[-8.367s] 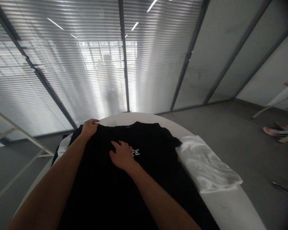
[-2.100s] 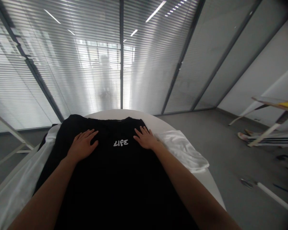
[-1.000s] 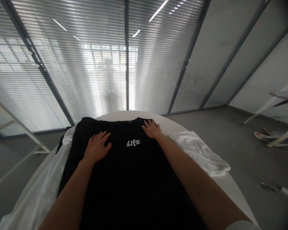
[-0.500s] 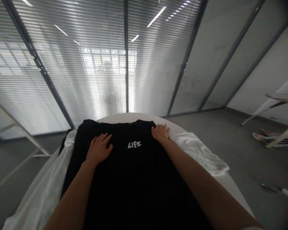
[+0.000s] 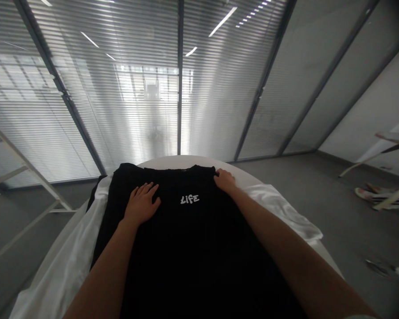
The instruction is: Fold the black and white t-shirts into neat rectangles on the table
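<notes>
A black T-shirt [image 5: 199, 248] with white lettering on its chest lies spread over an ironing-board-like white surface [image 5: 242, 173] with a rounded far end. My left hand [image 5: 141, 204] rests flat on the shirt's left chest, fingers stretched out and apart. At the shirt's far right shoulder, my right hand [image 5: 224, 180] has its fingers curled and pinched on the black cloth's edge. White cloth [image 5: 282, 210] shows from under the shirt on the right, and more white fabric [image 5: 64, 252] hangs at the left.
Glass partitions with blinds [image 5: 146, 115] stand beyond the far end. A pale metal frame [image 5: 36, 177] is on the left. To the right are a table leg [image 5: 394, 195], shoes [image 5: 365, 193] and a blurred metal object [image 5: 377, 267] over the grey floor.
My right hand's fingers have drawn from spread to curled on the shoulder edge. My left hand stays flat on the shirt. The whole view has shifted slightly.
</notes>
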`<state>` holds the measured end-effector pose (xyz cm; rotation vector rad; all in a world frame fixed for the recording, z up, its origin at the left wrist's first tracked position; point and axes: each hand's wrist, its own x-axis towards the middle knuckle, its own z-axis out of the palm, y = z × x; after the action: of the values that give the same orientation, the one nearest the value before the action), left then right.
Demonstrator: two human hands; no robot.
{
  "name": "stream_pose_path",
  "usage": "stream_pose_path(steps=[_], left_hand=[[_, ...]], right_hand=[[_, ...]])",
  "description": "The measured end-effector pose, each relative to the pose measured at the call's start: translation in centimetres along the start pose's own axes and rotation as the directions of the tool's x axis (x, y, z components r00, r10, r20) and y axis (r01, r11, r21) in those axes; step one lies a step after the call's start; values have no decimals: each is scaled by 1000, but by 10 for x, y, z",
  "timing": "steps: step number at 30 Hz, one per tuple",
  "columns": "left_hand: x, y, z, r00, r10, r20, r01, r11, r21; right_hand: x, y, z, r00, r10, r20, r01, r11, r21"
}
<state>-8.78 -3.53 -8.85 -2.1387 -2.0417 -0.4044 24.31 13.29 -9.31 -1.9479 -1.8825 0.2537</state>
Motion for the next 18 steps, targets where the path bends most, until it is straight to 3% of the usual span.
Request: stream_pose_path(steps=[7, 12, 14, 18], left_hand=[[-1, 0, -1, 1000, -9, 5, 9, 1000, -23], [-1, 1, -2, 1000, -4, 6, 4, 999, -32], [-1, 1, -2, 1000, -5, 4, 5, 1000, -31], [0, 1, -2, 1000, -8, 5, 8, 999, -31]], right_hand=[[23, -2, -15, 998, -5, 63, -7, 984, 179], [18, -4, -23, 977, -50, 209, -25, 939, 343], [12, -1, -26, 951, -117, 287, -35, 879, 476], [6, 5, -30, 900, -230, 370, -124, 679, 723]])
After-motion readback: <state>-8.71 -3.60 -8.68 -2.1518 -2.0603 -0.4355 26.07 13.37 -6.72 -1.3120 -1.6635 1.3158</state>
